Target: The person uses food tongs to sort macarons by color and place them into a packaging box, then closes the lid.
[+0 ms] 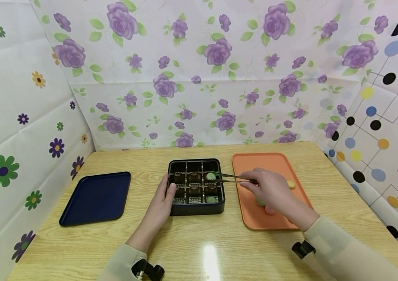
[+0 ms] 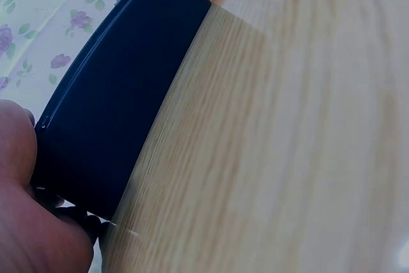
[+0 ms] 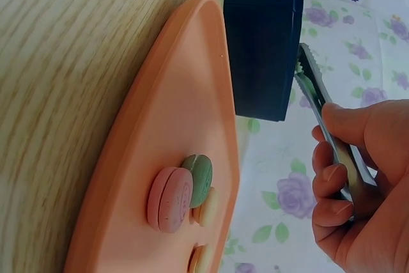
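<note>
"While your left hand (image 1: pixel 162 199) grips the box (image 1: pixel 195 210), where's the green macaron (image 1: pixel 211 176)?"
"Between the tongs (image 3: pixel 317 81) your right hand (image 1: pixel 267 187) grasps, at the box's right column; probably light, brittle: pinch its sides gently"

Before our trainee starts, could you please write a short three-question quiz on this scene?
1. What tool does the right-hand grip hold?
2. True or false: the left-hand grip is on the blue tray.
3. In the head view, which column of the black box shows green macarons: (a) left, (b) middle or (c) right?

Key: 1: metal tongs; 2: false, it holds the black box's left side; 3: (c).
</note>
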{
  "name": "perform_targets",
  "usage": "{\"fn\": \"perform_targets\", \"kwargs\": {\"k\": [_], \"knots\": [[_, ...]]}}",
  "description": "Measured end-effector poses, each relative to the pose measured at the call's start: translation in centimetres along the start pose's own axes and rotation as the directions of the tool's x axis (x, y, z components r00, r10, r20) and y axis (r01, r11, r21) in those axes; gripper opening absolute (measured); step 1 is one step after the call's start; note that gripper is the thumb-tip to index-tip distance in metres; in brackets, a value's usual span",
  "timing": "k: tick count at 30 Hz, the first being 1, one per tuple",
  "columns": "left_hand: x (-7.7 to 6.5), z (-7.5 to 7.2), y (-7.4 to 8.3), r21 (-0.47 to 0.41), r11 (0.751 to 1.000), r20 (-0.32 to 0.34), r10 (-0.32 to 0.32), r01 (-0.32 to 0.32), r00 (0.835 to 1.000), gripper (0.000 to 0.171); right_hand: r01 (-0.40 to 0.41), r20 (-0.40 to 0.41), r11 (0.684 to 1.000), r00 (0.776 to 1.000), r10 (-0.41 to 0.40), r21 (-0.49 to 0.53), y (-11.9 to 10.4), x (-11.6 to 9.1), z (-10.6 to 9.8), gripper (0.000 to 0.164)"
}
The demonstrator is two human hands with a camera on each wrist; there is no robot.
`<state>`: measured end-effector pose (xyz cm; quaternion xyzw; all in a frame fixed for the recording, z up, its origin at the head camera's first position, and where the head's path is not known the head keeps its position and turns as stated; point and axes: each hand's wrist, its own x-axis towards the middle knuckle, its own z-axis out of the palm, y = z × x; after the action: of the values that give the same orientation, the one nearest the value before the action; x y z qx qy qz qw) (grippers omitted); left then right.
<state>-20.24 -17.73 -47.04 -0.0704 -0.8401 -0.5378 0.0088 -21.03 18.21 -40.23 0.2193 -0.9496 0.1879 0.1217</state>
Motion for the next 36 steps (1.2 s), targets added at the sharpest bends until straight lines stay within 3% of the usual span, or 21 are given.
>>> {"fn": "perform_targets", "kwargs": {"k": [19, 36], "knots": [[-0.02, -0.04, 0.15, 0.007, 0.999, 0.017, -0.047, 0.047, 0.999, 0.088, -0.031, 0.040, 0.999, 0.999, 0.032, -0.014, 0.08, 0.58, 0.46, 0.028], [0.22, -0.07, -0.26, 0.016, 0.999, 0.020, -0.046, 0.046, 0.999, 0.088, -0.020, 0.044, 1.000, 0.999, 0.021, -0.016, -0.07, 0.64, 0.33, 0.028]]}}
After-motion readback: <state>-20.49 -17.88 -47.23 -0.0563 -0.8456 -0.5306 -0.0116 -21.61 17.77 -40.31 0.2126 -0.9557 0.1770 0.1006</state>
